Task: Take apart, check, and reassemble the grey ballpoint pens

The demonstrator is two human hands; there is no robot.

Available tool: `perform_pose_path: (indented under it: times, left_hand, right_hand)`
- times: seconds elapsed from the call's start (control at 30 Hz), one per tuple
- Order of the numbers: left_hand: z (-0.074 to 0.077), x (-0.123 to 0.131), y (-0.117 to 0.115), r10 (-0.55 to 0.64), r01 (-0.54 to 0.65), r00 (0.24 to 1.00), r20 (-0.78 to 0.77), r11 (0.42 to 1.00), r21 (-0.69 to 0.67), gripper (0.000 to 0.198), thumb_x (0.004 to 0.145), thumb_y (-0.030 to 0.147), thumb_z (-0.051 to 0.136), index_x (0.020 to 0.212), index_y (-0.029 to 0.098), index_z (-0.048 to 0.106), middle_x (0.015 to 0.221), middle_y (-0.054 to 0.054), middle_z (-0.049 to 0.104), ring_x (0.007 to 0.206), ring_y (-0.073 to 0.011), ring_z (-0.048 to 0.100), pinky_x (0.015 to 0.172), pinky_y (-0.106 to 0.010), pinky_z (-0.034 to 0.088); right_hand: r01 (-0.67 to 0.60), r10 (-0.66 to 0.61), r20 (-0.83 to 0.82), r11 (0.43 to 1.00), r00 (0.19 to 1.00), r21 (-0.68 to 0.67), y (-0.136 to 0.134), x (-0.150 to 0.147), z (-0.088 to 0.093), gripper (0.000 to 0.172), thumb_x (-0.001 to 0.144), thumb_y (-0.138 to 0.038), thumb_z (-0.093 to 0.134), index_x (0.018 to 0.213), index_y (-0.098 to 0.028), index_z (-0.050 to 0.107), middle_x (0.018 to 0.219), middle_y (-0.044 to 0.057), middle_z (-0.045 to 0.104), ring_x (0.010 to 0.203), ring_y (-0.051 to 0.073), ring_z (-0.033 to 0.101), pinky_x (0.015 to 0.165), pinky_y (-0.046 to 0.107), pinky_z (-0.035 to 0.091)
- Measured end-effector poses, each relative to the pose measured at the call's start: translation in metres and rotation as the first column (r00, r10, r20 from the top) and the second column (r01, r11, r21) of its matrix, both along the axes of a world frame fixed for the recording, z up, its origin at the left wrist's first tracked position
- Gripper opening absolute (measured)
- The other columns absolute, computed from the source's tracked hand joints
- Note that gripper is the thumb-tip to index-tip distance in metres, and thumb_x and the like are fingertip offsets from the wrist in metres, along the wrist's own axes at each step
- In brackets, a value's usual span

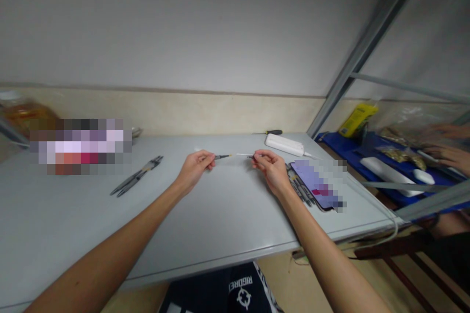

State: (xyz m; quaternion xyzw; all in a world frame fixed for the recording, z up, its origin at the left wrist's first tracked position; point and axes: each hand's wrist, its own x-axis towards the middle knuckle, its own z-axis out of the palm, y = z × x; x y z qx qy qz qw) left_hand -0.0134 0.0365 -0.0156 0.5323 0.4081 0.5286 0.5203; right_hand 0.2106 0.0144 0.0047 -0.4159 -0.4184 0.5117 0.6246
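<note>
In the head view, the left hand [198, 165] has thumb and fingertips pressed together on a slim dark pen part [222, 156], whose yellowish tip points toward the other hand. The right hand [270, 167] likewise pinches a small dark piece [250, 156] with a thin pale rod [242, 154] reaching out of it toward that tip; how the piece and rod join is too small to tell. Tip and rod are nearly in line, close together but apart, with a narrow gap between them. Both hands are above the grey-white table [220, 225], whose bare surface spreads below them to the front edge and leftward to a group of dark pens [137, 176]. Room is tighter on the right: more pens [301, 190] and a phone [314, 183] lie just beside the right wrist, and a white power strip [283, 145] lies beyond that hand, with a screwdriver [271, 132] behind it near the wall [220, 112]. Past the metal frame [332, 93] at the right, another person's hands show over a blue surface [332, 144].
</note>
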Motion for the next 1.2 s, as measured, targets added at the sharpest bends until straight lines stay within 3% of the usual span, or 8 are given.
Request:
perform_pose_path:
  times: [0.4, 0.6, 0.77, 0.93, 1.03, 1.1, 1.2]
  left_hand:
    - [0.005, 0.007, -0.008, -0.052, 0.053, 0.994, -0.1, 0.999, 0.01, 0.028, 0.07, 0.04, 0.067, 0.074, 0.013, 0.062, 0.06, -0.001, 0.061, 0.055, -0.01, 0.053, 0.057, -0.024, 0.04]
    - [0.003, 0.007, -0.008, -0.062, 0.061, 0.997, -0.048, 0.998, -0.016, 0.028, 0.067, 0.04, 0.07, 0.074, 0.013, 0.063, 0.062, -0.002, 0.063, 0.056, -0.0105, 0.054, 0.058, -0.025, 0.041]
    - [0.005, 0.007, -0.012, -0.058, 0.057, 0.998, -0.01, 0.997, -0.058, 0.03, 0.062, 0.037, 0.074, 0.079, 0.014, 0.063, 0.069, -0.004, 0.067, 0.063, -0.0115, 0.059, 0.064, -0.026, 0.044]
    - [0.009, 0.01, -0.017, -0.091, 0.09, 0.996, -0.023, 0.995, -0.047, 0.032, 0.059, 0.036, 0.078, 0.077, 0.014, 0.063, 0.073, -0.004, 0.068, 0.072, -0.0146, 0.064, 0.072, -0.029, 0.046]
    - [0.01, 0.011, -0.017, -0.091, 0.089, 0.995, -0.036, 0.995, -0.031, 0.032, 0.059, 0.036, 0.077, 0.078, 0.014, 0.063, 0.073, -0.004, 0.069, 0.071, -0.0149, 0.064, 0.072, -0.029, 0.047]
    - [0.011, 0.011, -0.015, -0.063, 0.062, 0.998, -0.029, 0.997, -0.034, 0.033, 0.059, 0.037, 0.077, 0.077, 0.014, 0.062, 0.072, -0.005, 0.069, 0.071, -0.0152, 0.064, 0.071, -0.03, 0.047]
    - [0.012, 0.009, -0.012, -0.012, 0.011, 1.0, -0.013, 0.999, -0.038, 0.035, 0.057, 0.038, 0.078, 0.076, 0.014, 0.062, 0.07, -0.005, 0.068, 0.067, -0.0146, 0.063, 0.067, -0.029, 0.047]
  right_hand:
    - [-0.079, 0.069, 0.203, 0.996, 0.977, 0.041, -0.002, -0.006, -0.005, 0.03, 0.055, -0.032, 0.078, 0.079, -0.016, 0.069, 0.065, 0.002, 0.067, 0.055, 0.011, 0.057, 0.059, 0.026, 0.047]
    - [-0.086, 0.08, 0.211, 0.996, 0.974, 0.02, -0.005, -0.008, 0.0, 0.031, 0.055, -0.035, 0.078, 0.076, -0.014, 0.069, 0.059, 0.002, 0.066, 0.054, 0.012, 0.057, 0.059, 0.026, 0.046]
    - [-0.087, 0.085, 0.234, 0.996, 0.969, -0.004, -0.006, -0.009, -0.001, 0.033, 0.056, -0.043, 0.076, 0.07, -0.014, 0.066, 0.052, 0.0, 0.062, 0.045, 0.01, 0.051, 0.049, 0.023, 0.041]
    - [-0.005, 0.009, 0.481, 1.0, 0.876, -0.009, -0.006, -0.007, -0.009, 0.049, 0.073, -0.058, 0.057, 0.05, -0.015, 0.057, 0.037, -0.002, 0.048, 0.034, 0.007, 0.037, 0.039, 0.021, 0.028]
    - [0.014, -0.005, 0.544, 1.0, 0.839, -0.013, -0.007, -0.005, -0.008, 0.058, 0.076, -0.064, 0.048, 0.046, -0.015, 0.055, 0.034, -0.001, 0.045, 0.032, 0.008, 0.037, 0.038, 0.022, 0.028]
    - [0.008, -0.013, 0.502, 1.0, 0.865, 0.012, -0.007, -0.005, -0.005, 0.053, 0.074, -0.064, 0.05, 0.056, -0.015, 0.06, 0.039, -0.001, 0.049, 0.035, 0.009, 0.041, 0.038, 0.022, 0.031]
    - [-0.024, -0.004, 0.381, 0.997, 0.925, 0.069, -0.007, -0.005, 0.0, 0.043, 0.067, -0.054, 0.064, 0.09, -0.017, 0.064, 0.057, -0.002, 0.059, 0.042, 0.01, 0.047, 0.038, 0.021, 0.034]
